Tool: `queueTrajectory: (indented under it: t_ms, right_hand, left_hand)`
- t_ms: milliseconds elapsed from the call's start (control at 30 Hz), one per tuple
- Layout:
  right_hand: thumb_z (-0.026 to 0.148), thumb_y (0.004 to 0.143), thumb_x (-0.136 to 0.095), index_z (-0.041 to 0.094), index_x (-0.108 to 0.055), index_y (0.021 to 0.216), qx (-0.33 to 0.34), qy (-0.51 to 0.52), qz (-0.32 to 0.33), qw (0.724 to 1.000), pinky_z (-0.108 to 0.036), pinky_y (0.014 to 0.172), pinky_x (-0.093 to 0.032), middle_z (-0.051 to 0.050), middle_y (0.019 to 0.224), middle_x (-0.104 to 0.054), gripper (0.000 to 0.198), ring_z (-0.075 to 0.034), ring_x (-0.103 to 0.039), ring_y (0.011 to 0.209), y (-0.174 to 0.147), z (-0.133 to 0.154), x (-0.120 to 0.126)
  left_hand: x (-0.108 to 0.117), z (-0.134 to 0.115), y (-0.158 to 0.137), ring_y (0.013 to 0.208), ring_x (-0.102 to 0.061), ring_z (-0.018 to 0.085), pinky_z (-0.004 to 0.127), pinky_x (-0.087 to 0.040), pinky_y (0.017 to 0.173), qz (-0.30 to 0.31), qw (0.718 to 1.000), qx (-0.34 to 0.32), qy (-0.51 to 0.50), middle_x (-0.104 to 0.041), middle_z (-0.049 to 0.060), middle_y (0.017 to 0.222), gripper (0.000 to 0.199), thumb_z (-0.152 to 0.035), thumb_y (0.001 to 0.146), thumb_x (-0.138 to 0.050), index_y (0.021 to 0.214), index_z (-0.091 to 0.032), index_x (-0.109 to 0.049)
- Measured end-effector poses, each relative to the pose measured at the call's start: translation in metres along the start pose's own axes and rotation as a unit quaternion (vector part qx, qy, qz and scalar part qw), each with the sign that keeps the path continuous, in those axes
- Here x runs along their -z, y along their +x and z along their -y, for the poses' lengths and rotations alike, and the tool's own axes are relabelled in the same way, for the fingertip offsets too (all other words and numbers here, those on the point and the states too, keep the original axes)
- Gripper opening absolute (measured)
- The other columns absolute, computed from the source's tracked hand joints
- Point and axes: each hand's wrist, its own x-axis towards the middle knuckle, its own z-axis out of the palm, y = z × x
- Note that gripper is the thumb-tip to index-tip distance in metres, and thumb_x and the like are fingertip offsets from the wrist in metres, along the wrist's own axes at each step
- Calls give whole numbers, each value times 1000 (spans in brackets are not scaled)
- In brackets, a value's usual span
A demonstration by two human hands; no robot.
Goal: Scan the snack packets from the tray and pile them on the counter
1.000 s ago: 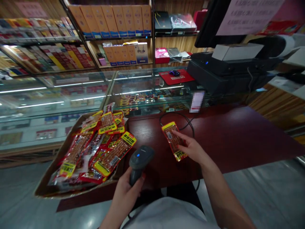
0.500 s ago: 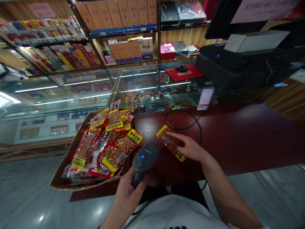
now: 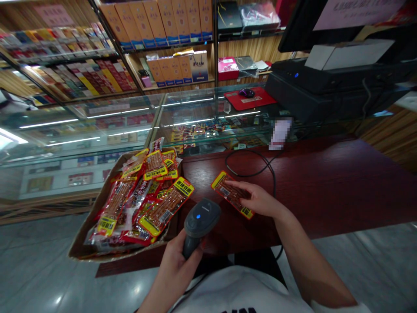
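Observation:
My left hand is closed round the handle of a dark grey barcode scanner. A small blue light shows on its top, and its head points toward the right. To the right of it, my right hand has hold of a red-and-yellow snack packet, with the index finger stretched along its top and the thumb on its near side. The packet's barcode label faces up. On the left, a cardboard box is heaped with similar packets, and one packet lies across its right edge.
A black cable loops over the dark red wooden counter. Behind it runs a glass display case with a mouse on a red mat. A black monitor and a white box stand at the back right.
The scanner has moved slightly to the right, toward the packet. The packet under my right hand has turned a little, and that hand has stayed nearly in place.

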Motion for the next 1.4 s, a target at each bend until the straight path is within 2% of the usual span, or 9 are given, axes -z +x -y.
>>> queueTrajectory:
  t_ms: [167,367,500,800,933,1000,1167,1300,1400]
  right_hand:
    - [1,70,-53,32,-57,146,-2,-46,7,999,-39,110,-45,-1,143,-64,82,-24,-63,127,2,1,4]
    - [4,74,-55,34,-56,147,-16,-110,14,994,-32,90,-52,-3,125,-70,79,-21,-69,102,3,7,3]
    - [8,79,-56,34,-55,148,-20,-126,19,992,-30,85,-52,-4,121,-70,73,-21,-69,98,2,11,1]
    - [1,73,-53,35,-52,150,-10,-152,41,987,-34,94,-51,-3,122,-69,84,-22,-69,105,2,13,2]
    - [10,81,-56,34,-56,146,-16,-62,-29,998,-42,115,-40,0,144,-63,70,-25,-59,132,15,21,-2]
    - [16,84,-59,33,-59,143,-21,-16,-55,998,-42,117,-40,1,144,-63,62,-25,-60,132,29,37,-8]
    - [24,83,-66,33,-40,155,17,87,23,996,-39,91,-60,-2,132,-72,77,-24,-74,106,80,96,-46]
    - [19,81,-69,28,-60,142,108,-99,26,989,-42,98,-55,-5,132,-71,62,-26,-69,114,122,136,-99]
    - [19,83,-68,24,-70,130,131,-205,46,969,-43,101,-51,-9,125,-73,47,-27,-67,113,146,158,-141]
  left_hand:
    - [0,1,-2,53,-48,13,22,-39,52,13,999,-23,36,-55,-3,56,8,-26,78,-63,76,-18,-63]
    - [-4,0,0,52,-49,14,22,-40,51,16,999,-21,29,-52,-4,55,7,-25,79,-62,78,-19,-62]
    - [-5,2,0,51,-49,14,23,-40,50,22,1000,-6,20,-53,-4,55,9,-28,81,-61,80,-19,-62]
    - [-4,-3,-2,53,-48,13,22,-40,51,15,1000,-2,-8,-54,-4,57,10,-27,79,-63,83,-18,-66]
    - [-6,4,-4,55,-48,14,22,-39,52,8,999,8,-47,-53,-5,58,16,-27,82,-62,92,-16,-68]
    - [-8,13,-4,56,-47,13,22,-38,53,5,998,10,-63,-53,-5,60,16,-26,83,-61,94,-16,-67]
    - [-9,31,-7,60,-43,13,23,-35,55,10,997,-9,-72,-52,-4,64,16,-20,81,-60,95,-14,-66]
    - [-5,40,-13,66,-40,13,24,-33,58,-15,997,-13,-77,-54,-1,72,20,-18,79,-61,96,-11,-67]
    - [1,46,-17,66,-38,13,25,-34,59,-25,996,-11,-79,-52,-2,71,19,-18,78,-60,94,-12,-66]
